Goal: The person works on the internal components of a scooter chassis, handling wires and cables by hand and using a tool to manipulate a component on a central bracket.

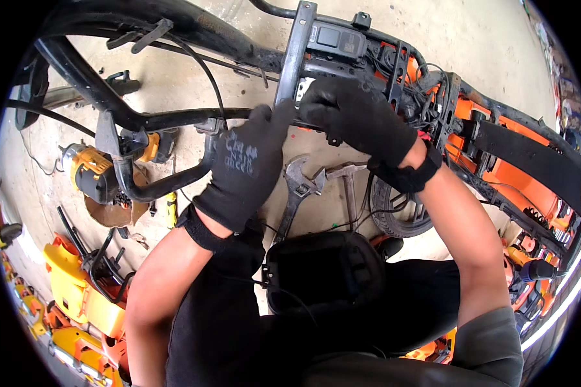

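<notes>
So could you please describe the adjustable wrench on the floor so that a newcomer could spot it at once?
Start at the black tubular frame that both gloved hands work on, and look at the concrete floor just below it. The adjustable wrench lies between the left hand and the right hand. Its open, curved grey jaw sets it apart from the straight-headed hammer beside it.

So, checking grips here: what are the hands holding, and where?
Both hands grip the black frame at its upright bracket; whether they hold anything smaller cannot be told.

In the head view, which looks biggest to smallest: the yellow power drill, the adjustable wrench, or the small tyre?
1. Small tyre, though partly hidden by the right forearm.
2. Yellow power drill and adjustable wrench: too alike to rank.
</notes>
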Demonstrator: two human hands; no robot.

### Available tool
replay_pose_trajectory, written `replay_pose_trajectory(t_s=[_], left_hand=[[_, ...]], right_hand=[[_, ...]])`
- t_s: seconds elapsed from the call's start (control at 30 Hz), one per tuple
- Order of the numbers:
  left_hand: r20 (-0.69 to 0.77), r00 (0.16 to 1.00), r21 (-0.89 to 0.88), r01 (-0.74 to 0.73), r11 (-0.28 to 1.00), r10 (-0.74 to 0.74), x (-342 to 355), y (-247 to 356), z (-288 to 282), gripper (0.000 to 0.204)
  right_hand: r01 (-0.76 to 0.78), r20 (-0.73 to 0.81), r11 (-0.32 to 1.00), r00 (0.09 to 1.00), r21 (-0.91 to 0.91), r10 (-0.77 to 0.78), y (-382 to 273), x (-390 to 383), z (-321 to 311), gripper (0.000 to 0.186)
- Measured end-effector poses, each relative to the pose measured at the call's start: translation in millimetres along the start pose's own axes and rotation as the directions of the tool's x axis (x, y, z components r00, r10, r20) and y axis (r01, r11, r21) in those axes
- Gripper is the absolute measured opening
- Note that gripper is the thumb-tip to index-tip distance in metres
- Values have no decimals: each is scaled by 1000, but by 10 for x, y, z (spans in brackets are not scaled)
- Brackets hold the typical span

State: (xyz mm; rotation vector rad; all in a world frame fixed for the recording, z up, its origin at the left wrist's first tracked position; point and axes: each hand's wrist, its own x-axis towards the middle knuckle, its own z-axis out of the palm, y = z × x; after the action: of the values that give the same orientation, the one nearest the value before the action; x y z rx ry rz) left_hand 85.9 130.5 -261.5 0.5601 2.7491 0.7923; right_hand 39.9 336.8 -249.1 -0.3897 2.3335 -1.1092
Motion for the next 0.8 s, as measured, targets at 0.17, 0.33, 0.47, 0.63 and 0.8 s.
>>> replay_pose_trajectory(t_s=[0.17,0.33,0.47,0.63,0.8], left_hand=[[-116,993,182,-4,983,26,159,-83,105,24],[-82,992,256,113,960,-95,141,-64,35,15],[-2,996,320,85,943,-89,123,-95,-34,12],[43,994,401,72,913,-97,144,-85,-60,10],[110,983,425,88,901,-148,180,-17,-109,10]], right_hand=[[211,-97,968,970,-134,-225,270,156,2,25],[100,-168,989,979,-113,-118,420,236,-355,30],[150,-299,957,928,-247,-223,599,45,-345,24],[291,-416,893,805,-343,-423,649,152,-61,12],[305,-331,850,823,-429,-462,697,175,-33,13]])
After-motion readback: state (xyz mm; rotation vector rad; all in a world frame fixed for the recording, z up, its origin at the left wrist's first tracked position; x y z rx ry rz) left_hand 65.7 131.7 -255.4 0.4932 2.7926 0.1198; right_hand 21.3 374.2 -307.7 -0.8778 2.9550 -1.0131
